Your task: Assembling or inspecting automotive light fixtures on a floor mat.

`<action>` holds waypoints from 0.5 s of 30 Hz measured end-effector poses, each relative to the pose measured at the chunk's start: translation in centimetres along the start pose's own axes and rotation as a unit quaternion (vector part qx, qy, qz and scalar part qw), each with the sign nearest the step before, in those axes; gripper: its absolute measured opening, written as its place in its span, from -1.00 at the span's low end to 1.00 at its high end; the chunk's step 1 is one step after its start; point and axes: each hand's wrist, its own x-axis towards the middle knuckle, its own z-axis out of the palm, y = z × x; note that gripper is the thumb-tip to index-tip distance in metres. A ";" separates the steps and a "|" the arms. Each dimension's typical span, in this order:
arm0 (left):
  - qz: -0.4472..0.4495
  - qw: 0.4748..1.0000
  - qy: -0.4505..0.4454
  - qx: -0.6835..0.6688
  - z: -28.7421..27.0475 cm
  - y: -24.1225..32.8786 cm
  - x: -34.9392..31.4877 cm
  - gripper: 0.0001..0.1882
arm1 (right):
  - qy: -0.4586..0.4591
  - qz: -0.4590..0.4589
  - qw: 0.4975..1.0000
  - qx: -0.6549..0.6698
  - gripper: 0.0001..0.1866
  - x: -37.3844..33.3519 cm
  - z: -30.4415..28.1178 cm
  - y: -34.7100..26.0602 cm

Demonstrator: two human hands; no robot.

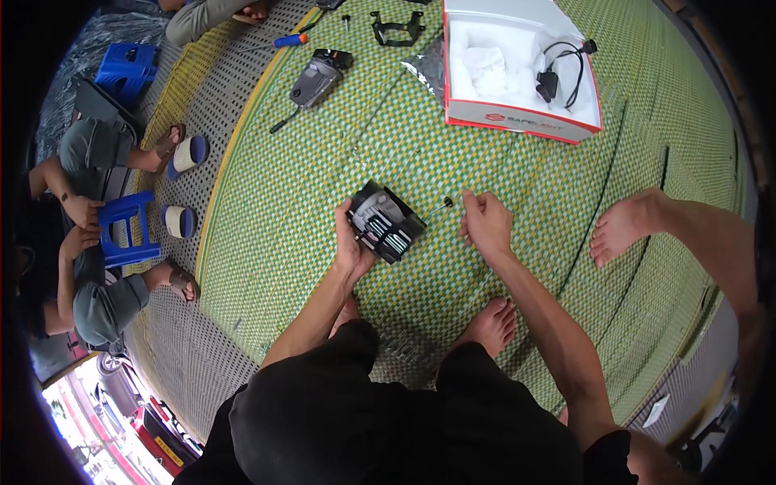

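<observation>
My left hand (352, 250) grips the side of a black and grey lamp unit (386, 222) with metal fins along its near side. It is tilted above the woven mat, in front of my feet. A short thin lead with a small black plug (447, 202) sticks out from its right side. Just right of that plug is my right hand (488, 226), its fingers curled together. Whether anything small is pinched in them is hidden. A similar lamp unit (316, 78) with a trailing lead lies farther off on the mat.
A white, red-edged box (525, 121) with foam holds a black cable (575, 77). Near it are a black bracket (398, 31), a clear plastic bag (428, 69) and a blue-orange screwdriver (291, 40). Another person's foot (622, 226) is at right; people, blue stools (128, 230) and slippers (187, 158) are left.
</observation>
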 end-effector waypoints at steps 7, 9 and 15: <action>-0.015 0.996 0.037 -0.076 1.0 0.1 -0.4 -0.28 | -0.138 0.007 0.962 0.237 -0.78 -3.7 4.1 2.0; -0.024 0.994 0.055 -0.091 1.1 0.3 -0.5 -0.27 | -0.148 -0.065 0.950 0.268 -0.78 -4.4 5.5 2.4; 0.003 0.999 0.020 -0.036 0.1 0.7 -0.6 -0.16 | -0.162 -0.028 0.937 0.307 -0.70 -4.2 7.4 2.6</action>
